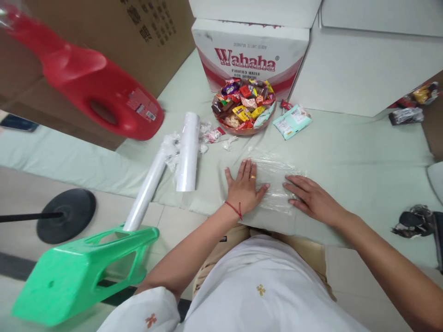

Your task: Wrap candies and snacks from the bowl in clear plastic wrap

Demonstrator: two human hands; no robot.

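A sheet of clear, crinkled plastic film [275,173] lies spread on the pale green cloth near the front edge. My left hand [244,188] rests flat on its left side, fingers stretched out, with a ring and a red wrist string. On the film's right side lie the outstretched fingers of my right hand [308,196]. Neither hand grips anything. Left of my left hand is a white plastic roll [188,152], with crumpled clear wrappers [204,138] beside it. Beyond the film stands a bowl [242,132] heaped with wrapped sweets [244,103], next to a mint-green packet [293,121].
A Wahaha carton [252,50] and white boxes [363,69] stand at the back. At left are a red jug [79,78], a brown carton [162,46], a second white roll [145,191] and a green stool [51,281]. Keys [411,221] lie at right.
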